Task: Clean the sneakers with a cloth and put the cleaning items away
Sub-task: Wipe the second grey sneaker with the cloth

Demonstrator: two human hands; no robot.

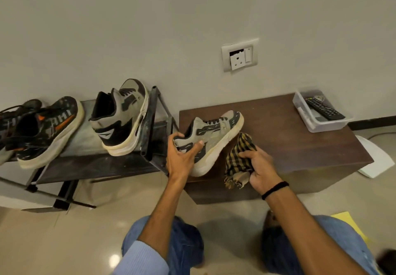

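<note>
Blue sleeve (141, 259) nearest; left grip (182, 157) clasps sneaker (214, 133) heel, right grip (259, 167) bunches checked cloth (237, 159) beside sole.

Yellow-black checked cloth (237, 159), beige-black sneaker (211, 139)

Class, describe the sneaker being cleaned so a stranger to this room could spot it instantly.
Find the brown table right of the metal shoe rack. At its left end the left hand grips a grey-and-black sneaker by the heel. Unlike its twin and the black-and-orange sneaker on the rack, it is off the rack, beside a checked cloth.
</note>
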